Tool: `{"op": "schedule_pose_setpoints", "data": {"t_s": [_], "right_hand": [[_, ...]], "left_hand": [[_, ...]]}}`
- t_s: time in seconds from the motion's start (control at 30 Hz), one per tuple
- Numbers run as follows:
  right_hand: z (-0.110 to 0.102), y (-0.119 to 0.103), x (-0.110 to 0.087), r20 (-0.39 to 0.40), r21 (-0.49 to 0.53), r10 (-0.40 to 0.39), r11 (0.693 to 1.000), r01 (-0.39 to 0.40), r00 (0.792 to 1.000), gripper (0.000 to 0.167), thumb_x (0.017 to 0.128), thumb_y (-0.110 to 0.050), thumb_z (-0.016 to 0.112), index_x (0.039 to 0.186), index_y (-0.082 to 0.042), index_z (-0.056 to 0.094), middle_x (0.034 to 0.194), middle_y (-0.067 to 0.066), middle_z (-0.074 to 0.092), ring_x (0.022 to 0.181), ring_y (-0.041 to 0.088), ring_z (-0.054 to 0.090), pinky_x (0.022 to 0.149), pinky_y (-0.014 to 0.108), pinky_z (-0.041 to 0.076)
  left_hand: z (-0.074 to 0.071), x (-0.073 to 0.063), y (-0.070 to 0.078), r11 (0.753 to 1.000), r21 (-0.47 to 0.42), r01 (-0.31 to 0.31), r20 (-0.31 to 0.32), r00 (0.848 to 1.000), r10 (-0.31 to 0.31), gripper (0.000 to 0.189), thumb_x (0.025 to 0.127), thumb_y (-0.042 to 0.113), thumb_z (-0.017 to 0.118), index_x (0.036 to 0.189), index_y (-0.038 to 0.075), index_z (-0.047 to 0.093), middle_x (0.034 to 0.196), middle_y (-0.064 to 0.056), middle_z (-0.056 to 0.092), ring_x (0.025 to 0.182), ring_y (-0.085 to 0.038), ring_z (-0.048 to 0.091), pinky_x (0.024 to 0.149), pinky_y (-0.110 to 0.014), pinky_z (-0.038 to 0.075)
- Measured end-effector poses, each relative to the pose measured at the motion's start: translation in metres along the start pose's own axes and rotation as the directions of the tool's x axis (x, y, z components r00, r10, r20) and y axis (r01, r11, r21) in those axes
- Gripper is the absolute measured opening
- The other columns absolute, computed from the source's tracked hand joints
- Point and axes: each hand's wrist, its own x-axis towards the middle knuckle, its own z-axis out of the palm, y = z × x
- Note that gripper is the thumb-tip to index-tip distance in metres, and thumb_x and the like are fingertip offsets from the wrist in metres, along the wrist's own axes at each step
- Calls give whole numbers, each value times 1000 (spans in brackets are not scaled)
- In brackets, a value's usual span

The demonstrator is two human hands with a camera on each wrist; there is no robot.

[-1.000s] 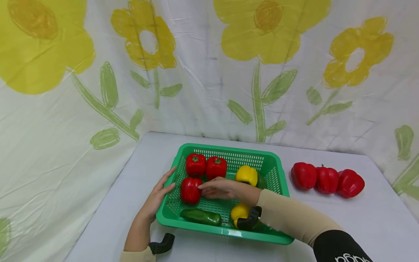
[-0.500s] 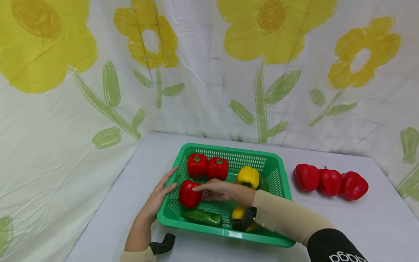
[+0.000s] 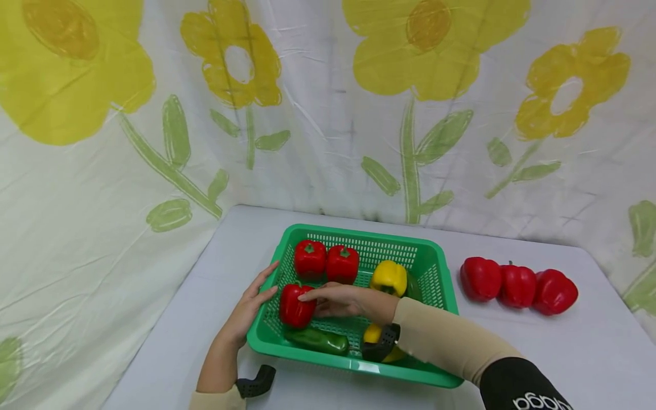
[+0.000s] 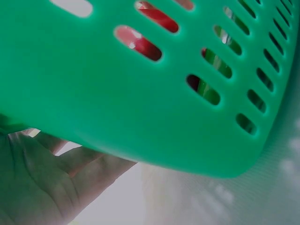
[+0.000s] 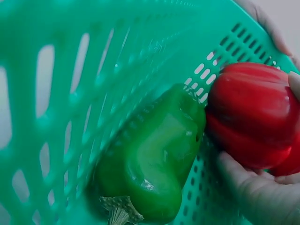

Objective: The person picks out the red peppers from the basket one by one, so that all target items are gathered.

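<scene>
My right hand (image 3: 340, 300) reaches into the green basket (image 3: 435, 330) and grips a red bell pepper (image 3: 297, 306) near its left side. In the right wrist view, fingers lie under that pepper (image 5: 253, 112) and a fingertip touches its side. Beside it on the basket floor lies a long green pepper (image 3: 318, 340). My left hand (image 3: 246, 310) rests against the basket's left rim with its fingers extended. The left wrist view shows the palm (image 4: 51, 183) outside the perforated wall. Two red peppers stand at the back left of the basket, the nearer to the middle being a red pepper (image 3: 342, 263).
A yellow pepper (image 3: 388, 277) sits at the basket's right, beside a dark green vegetable (image 3: 412, 286). Another yellow item (image 3: 373, 333) is partly hidden by the right wrist's camera. Three red peppers (image 3: 517, 286) lie on the white table (image 3: 512, 341) to the right. A flowered curtain hangs behind.
My right hand has closed on the red pepper and tipped it, so its stem end points up and away. The pepper has shifted slightly toward the green pepper. My left hand stays at the rim.
</scene>
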Motion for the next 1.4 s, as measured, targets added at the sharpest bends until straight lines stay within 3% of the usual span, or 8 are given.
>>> {"op": "schedule_pose_setpoints", "data": {"t_s": [0.47,0.83,1.13,1.4], "right_hand": [[2,0,5,130,-54,45,998,-39,991,57,90,-25,58,135,3,38,133,14,49,110,23,53,100,42,43],[4,-5,2,103,-27,1,1000,2,995,55,87,-23,59,133,-1,40,132,13,48,110,24,51,99,42,44],[3,-10,-10,122,-51,-26,998,32,992,54,88,-18,58,134,3,39,133,13,48,112,24,51,102,45,41],[-4,-14,-29,99,16,-120,993,119,988,51,89,-15,56,134,2,40,134,12,47,116,24,47,106,45,36]], "left_hand": [[0,0,-1,1000,-9,-9,8,1000,9,48,100,26,39,145,35,26,156,0,12,141,-31,20,103,-50,36],[0,1,-1,1000,2,-16,13,1000,16,49,99,28,39,146,35,25,157,0,11,142,-30,17,104,-51,36],[-1,1,-2,1000,-11,-17,12,1000,17,49,99,25,39,146,33,26,156,-1,12,141,-32,19,100,-50,40],[1,0,-2,1000,-6,0,-20,1000,0,49,99,24,40,145,35,28,156,-2,14,140,-35,23,99,-51,41]]}}
